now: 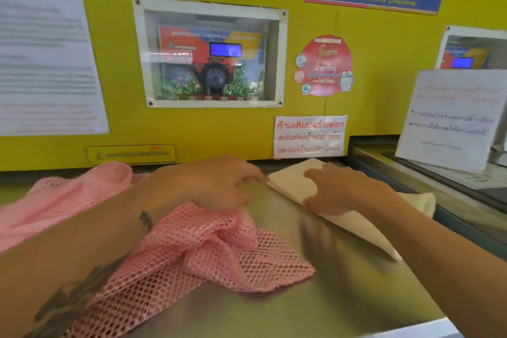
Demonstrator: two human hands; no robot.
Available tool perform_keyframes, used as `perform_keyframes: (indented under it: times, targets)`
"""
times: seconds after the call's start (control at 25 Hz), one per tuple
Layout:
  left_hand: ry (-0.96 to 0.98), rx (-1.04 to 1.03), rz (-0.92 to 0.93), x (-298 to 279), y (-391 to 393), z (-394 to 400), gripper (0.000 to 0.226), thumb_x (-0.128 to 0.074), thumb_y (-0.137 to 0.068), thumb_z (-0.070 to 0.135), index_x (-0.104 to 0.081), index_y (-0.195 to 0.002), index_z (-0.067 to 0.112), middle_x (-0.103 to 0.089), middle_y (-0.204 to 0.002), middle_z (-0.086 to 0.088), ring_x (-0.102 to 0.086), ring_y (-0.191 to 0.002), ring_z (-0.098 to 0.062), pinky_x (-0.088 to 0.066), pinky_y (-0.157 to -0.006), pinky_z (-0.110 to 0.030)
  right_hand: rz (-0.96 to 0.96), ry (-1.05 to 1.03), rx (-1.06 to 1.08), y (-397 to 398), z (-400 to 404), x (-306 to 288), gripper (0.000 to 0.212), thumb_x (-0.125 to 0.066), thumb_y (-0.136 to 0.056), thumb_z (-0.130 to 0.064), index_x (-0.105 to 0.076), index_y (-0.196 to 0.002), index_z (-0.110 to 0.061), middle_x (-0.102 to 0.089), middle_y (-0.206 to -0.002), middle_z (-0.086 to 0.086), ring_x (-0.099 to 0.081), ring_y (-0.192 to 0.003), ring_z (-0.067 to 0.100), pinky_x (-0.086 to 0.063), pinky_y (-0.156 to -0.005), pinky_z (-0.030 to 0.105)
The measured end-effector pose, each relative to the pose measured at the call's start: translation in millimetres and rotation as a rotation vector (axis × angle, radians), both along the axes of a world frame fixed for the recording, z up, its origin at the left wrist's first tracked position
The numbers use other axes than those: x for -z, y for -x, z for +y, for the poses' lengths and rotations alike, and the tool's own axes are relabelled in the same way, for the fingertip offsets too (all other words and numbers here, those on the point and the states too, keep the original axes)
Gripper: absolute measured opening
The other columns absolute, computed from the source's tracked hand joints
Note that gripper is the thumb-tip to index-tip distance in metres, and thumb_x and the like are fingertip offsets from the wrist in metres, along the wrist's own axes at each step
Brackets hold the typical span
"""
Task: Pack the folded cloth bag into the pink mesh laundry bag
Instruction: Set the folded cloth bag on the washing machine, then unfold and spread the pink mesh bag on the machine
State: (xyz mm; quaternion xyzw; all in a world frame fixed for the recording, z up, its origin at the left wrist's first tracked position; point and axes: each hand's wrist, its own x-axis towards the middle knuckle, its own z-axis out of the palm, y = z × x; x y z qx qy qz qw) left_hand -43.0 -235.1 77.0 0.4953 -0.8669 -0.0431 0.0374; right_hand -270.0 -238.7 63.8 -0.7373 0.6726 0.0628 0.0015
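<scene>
On the steel counter (pixel 343 296) below the yellow wall (pixel 370 63), I am looking down at both of my hands working side by side, close together but not touching each other. My right hand (pixel 337 189) is lying over the cream cloth bag (pixel 348 221), fingers bent down onto its top and thumb wrapping the near edge, so I am reading it as gripping the folded piece. That cloth bag is sitting flat on the counter to the right of the pink mesh, its far corner pointing toward the wall and another cream fold (pixel 422 202) showing behind my wrist. My left hand (pixel 219 186) is resting on the pink mesh bag (pixel 208 250), fingertips reaching toward the near corner of the cloth; whether it is pinching that corner, the mesh, or nothing, I cannot tell, as the fingers are blurring there.

I am judging the task as barely begun. The folding looks done, and the mesh bag is lying crumpled and spread across the left of the counter, with no opening that I can make out. Nothing is inside it as far as I can see. Still ahead: finding and spreading the mouth of the mesh, lifting the folded cloth across, and sliding it in
</scene>
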Motion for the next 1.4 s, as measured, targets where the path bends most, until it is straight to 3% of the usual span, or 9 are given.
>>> perform_keyframes:
  times: [0.16, 0.36, 0.48, 0.68, 0.84, 1.0, 1.08, 1.2, 1.4]
  targets:
    - [0.112, -0.090, -0.021, -21, -53, 31, 0.035, -0.056, -0.093, 0.037, -0.056, -0.127, 0.034, -0.062, -0.119, 0.007, -0.059, -0.098, -0.016, -0.052, -0.081, -0.037, -0.368, -0.041, -0.438, -79, 10, -13, 0.063, -0.057, -0.089, -0.053, -0.041, -0.145, -0.028, -0.048, -0.144, -0.004, -0.047, -0.132, 0.024, -0.039, -0.105, 0.044]
    - [-0.027, -0.402, -0.090, -16, -136, 60, 0.058, -0.057, -0.088, 0.052, -0.043, -0.142, 0.037, -0.044, -0.149, 0.006, -0.046, -0.130, -0.019, -0.040, -0.107, -0.037, -0.361, -0.197, -0.726, -153, 21, 0, 0.070, -0.063, -0.088, -0.051, -0.028, -0.147, -0.036, -0.044, -0.147, -0.018, -0.042, -0.130, -0.008, -0.032, -0.104, 0.014]
    - [-0.134, -0.472, -0.106, 8, -162, 70, 0.071, -0.055, -0.089, 0.055, -0.024, -0.151, 0.041, -0.020, -0.162, 0.007, -0.024, -0.147, -0.018, -0.022, -0.119, -0.039, -0.290, -0.083, -0.686, -178, 11, 25, 0.077, -0.065, -0.085, -0.049, -0.028, -0.150, -0.036, -0.041, -0.154, -0.008, -0.044, -0.135, 0.014, -0.037, -0.110, 0.034]
    - [-0.069, -0.520, 0.127, 42, -186, 71, 0.089, -0.059, -0.086, 0.057, 0.000, -0.153, 0.045, -0.009, -0.163, 0.000, -0.014, -0.149, -0.027, -0.019, -0.118, -0.047, -0.502, 0.415, -0.547, -163, -21, 30, 0.013, -0.049, -0.085, -0.015, -0.056, -0.083, -0.025, -0.066, -0.092, -0.004, -0.063, -0.086, 0.023, -0.053, -0.071, 0.043]
    - [0.301, -0.485, 0.212, 44, -184, 59, 0.031, -0.055, -0.089, 0.038, -0.055, -0.120, 0.040, -0.059, -0.117, 0.006, -0.057, -0.114, -0.022, -0.044, -0.093, -0.035, -0.705, 0.714, -0.378, -134, -29, 13, 0.014, -0.050, -0.080, -0.004, -0.056, -0.076, -0.015, -0.061, -0.074, 0.005, -0.056, -0.068, 0.026, -0.045, -0.055, 0.037]
    - [0.532, -0.549, 0.434, 13, -162, 46, 0.022, -0.047, -0.093, 0.029, -0.066, -0.103, 0.026, -0.071, -0.099, 0.001, -0.064, -0.096, -0.025, -0.051, -0.078, -0.037, -1.242, 0.237, -0.431, -132, -12, 1, 0.015, -0.068, -0.082, -0.015, -0.065, -0.096, -0.022, -0.071, -0.090, 0.000, -0.067, -0.081, 0.014, -0.050, -0.067, 0.031]
    - [0.540, -0.513, 0.598, -2, -138, 43, 0.025, -0.047, -0.096, 0.030, -0.067, -0.110, 0.023, -0.071, -0.106, -0.001, -0.063, -0.099, -0.023, -0.050, -0.084, -0.036, -1.466, -0.199, -0.530, -136, -4, 3, 0.076, -0.083, -0.071, -0.041, -0.047, -0.137, -0.036, -0.066, -0.126, -0.004, -0.066, -0.111, 0.019, -0.054, -0.093, 0.043]
    - [0.437, -0.306, 0.801, -19, -94, 45, 0.025, -0.048, -0.099, 0.023, -0.063, -0.119, 0.022, -0.068, -0.112, 0.006, -0.062, -0.101, -0.012, -0.046, -0.081, -0.026, -1.474, -0.213, -0.603, -159, 4, 19, 0.108, -0.089, -0.065, -0.041, -0.022, -0.150, -0.041, -0.056, -0.141, -0.009, -0.058, -0.125, 0.012, -0.051, -0.101, 0.040]
    - [0.220, -0.031, 0.825, -22, -77, 44, 0.032, -0.059, -0.093, 0.014, -0.059, -0.123, 0.026, -0.068, -0.109, 0.015, -0.065, -0.097, 0.000, -0.052, -0.085, -0.023, -1.447, 0.256, -0.552, -151, -6, 19, 0.021, -0.062, -0.085, -0.006, -0.068, -0.103, -0.016, -0.075, -0.092, 0.004, -0.070, -0.084, 0.015, -0.057, -0.070, 0.036]
